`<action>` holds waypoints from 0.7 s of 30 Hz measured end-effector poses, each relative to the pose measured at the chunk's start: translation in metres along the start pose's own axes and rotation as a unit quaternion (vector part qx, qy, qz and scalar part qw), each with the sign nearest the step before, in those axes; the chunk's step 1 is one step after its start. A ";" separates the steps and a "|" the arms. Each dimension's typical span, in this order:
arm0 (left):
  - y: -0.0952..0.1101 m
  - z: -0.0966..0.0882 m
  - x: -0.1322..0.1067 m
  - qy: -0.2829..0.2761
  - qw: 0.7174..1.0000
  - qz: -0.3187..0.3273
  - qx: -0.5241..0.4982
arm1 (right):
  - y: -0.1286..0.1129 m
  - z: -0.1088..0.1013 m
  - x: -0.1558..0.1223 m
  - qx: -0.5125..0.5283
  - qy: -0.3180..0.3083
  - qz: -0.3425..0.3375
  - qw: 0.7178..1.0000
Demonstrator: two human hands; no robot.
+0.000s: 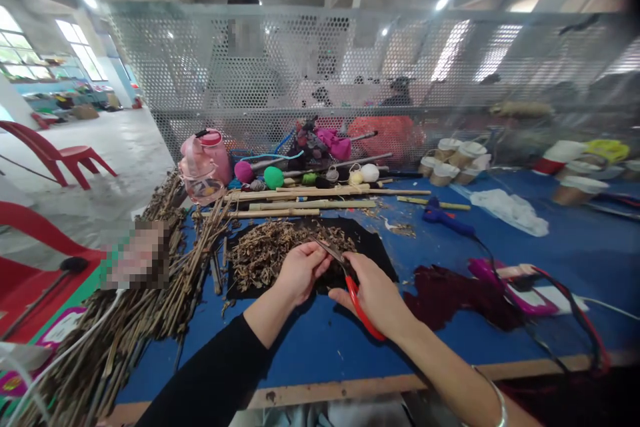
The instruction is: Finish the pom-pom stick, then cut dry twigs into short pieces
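My right hand (377, 290) grips a pair of scissors with red handles (361, 310). Their metal blades point up and left, toward the fingertips of my left hand (301, 272). That hand is closed in a pinch; whatever is between its fingers is too small or hidden to name. Both hands are over the front edge of a black cloth (373, 250), where a heap of brown dried plant bits (265, 250) is spread. To the left, a large pile of dry brown stalks (165, 300) covers that end of the blue table (310, 363).
Bamboo sticks (320, 205) lie behind the heap, with yarn balls (273, 177) beyond them. A pink jug (205, 167) stands back left. On the right are a blue glue gun (445, 217), dark red cloth (460, 297) and paper cups (445, 170). A perforated screen (300, 60) closes the back.
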State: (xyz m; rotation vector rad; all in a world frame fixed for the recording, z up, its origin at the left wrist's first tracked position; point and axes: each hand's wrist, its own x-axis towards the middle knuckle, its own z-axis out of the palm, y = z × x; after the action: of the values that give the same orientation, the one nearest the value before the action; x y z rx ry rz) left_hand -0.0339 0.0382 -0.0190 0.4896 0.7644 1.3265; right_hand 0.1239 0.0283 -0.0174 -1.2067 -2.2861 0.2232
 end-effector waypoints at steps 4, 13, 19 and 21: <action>0.000 0.002 -0.002 -0.018 1.000 -0.006 0.001 | 0.002 0.001 0.000 0.011 -0.007 0.022 1.000; -0.001 0.002 0.000 0.025 0.995 0.016 0.092 | 0.007 0.000 -0.004 0.037 -0.056 0.106 0.992; 0.005 0.008 0.008 0.052 0.851 0.275 0.444 | 0.010 -0.022 -0.014 0.087 -0.046 0.191 0.977; 0.006 0.016 0.011 -0.020 0.756 0.343 0.558 | 0.017 -0.032 -0.019 0.107 -0.024 0.202 0.973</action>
State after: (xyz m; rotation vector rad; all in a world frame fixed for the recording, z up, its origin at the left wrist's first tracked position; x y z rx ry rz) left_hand -0.0258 0.0513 -0.0062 1.9001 1.3971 1.3703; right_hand 0.1616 0.0198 -0.0042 -1.5504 -1.9713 0.6380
